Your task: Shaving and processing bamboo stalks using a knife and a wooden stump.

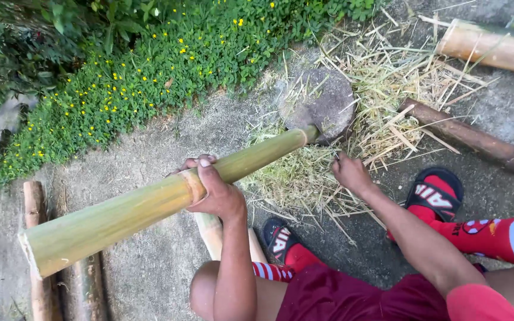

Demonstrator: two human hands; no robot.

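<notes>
Bamboo pole (150, 208) in left hand (212, 190) grip, right hand (349, 172) apart.

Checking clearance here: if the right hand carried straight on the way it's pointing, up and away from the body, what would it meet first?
Probably the pale straw-like shavings just beyond the right hand, then the round flat stone under the bamboo pole's far end. Depth is uncertain.

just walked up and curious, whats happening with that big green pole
A person sits on the concrete ground with a thick green bamboo pole across their lap. Their left hand grips it partway along, with its far end resting on a flat round stone. Their right hand is down among the straw-like shavings; whether it holds anything is unclear. More poles lie around.
</notes>
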